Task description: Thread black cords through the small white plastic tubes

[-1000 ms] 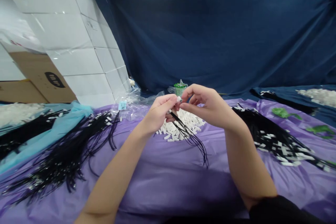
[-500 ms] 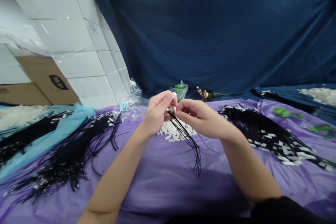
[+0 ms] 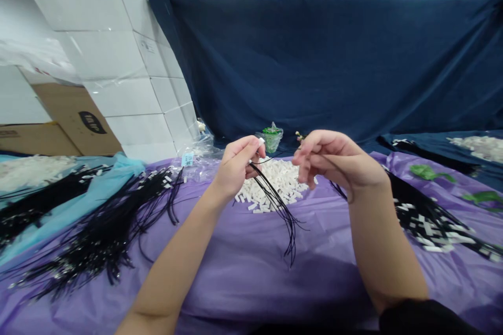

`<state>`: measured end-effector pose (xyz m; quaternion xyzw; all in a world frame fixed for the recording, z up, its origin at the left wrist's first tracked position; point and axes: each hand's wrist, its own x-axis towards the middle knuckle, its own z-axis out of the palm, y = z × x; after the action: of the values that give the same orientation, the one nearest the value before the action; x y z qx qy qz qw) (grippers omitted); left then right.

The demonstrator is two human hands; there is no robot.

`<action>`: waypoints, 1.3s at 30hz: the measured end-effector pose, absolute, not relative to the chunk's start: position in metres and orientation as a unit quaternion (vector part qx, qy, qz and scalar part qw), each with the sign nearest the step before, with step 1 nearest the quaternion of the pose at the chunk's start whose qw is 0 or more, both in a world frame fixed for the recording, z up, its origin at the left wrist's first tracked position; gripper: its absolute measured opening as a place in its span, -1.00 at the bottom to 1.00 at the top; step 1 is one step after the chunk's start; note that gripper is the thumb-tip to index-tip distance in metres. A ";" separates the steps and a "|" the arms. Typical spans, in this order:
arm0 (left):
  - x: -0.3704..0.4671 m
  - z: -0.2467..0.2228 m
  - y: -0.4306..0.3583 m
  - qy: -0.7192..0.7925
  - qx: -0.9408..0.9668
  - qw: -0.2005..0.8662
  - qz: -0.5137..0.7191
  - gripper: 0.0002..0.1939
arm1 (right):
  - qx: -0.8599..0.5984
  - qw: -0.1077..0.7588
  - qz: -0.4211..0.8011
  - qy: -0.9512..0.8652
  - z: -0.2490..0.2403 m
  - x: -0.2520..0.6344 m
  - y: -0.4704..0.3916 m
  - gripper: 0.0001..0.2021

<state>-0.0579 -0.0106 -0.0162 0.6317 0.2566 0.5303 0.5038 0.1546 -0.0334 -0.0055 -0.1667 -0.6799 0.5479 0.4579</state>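
My left hand (image 3: pixel 238 162) is closed around a bundle of thin black cords (image 3: pixel 275 201), whose loose ends droop to the lower right. A small white piece (image 3: pixel 261 141) shows at its fingertips. To the right, my right hand (image 3: pixel 334 159) is raised with bent fingers pinching one black cord (image 3: pixel 271 160), which stretches across from the left hand. A blurred strand of it seems to hang over the right wrist. Beneath and between the hands lies a heap of small white tube-like pieces (image 3: pixel 283 183) on the purple sheet (image 3: pixel 251 256).
Black cord bundles lie at left (image 3: pixel 106 225) and, with white pieces on them, at right (image 3: pixel 428 214). Behind stand a green plastic-wrapped item (image 3: pixel 272 137), a clear plastic bag (image 3: pixel 204 159) and stacked white boxes (image 3: pixel 137 97). A blue cloth (image 3: pixel 314 73) hangs at the back.
My right hand has moved right, away from the left hand, drawing one cord out between them. The left hand keeps its hold on the bundle in nearly the same place.
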 end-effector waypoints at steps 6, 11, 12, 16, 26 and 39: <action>-0.054 -0.018 -0.011 0.256 0.626 0.515 0.527 -0.64 | -0.109 0.659 0.476 -0.573 0.000 0.160 -0.019 -0.74; -0.053 -0.018 -0.011 0.260 0.617 0.526 0.524 -0.66 | -0.018 0.772 0.399 -0.494 0.013 0.176 -0.017 -0.85; -0.053 -0.018 -0.011 0.263 0.616 0.529 0.522 -0.66 | -0.011 0.780 0.383 -0.495 0.015 0.178 -0.019 -0.87; -0.053 -0.018 -0.013 0.269 0.610 0.533 0.521 -0.66 | -0.055 0.745 0.388 -0.541 0.011 0.175 -0.029 -0.95; -0.054 -0.017 -0.018 0.265 0.604 0.540 0.523 -0.64 | -0.306 0.616 0.040 -0.725 -0.015 0.111 -0.040 -0.86; -0.053 -0.015 -0.024 0.265 0.605 0.544 0.518 -0.65 | -0.305 0.626 -0.025 -0.717 -0.015 0.111 -0.040 -0.85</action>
<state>-0.0533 -0.0243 -0.0154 0.6045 0.2650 0.5180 0.5440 0.1115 -0.0397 -0.0151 -0.3050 -0.7169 -0.0252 0.6264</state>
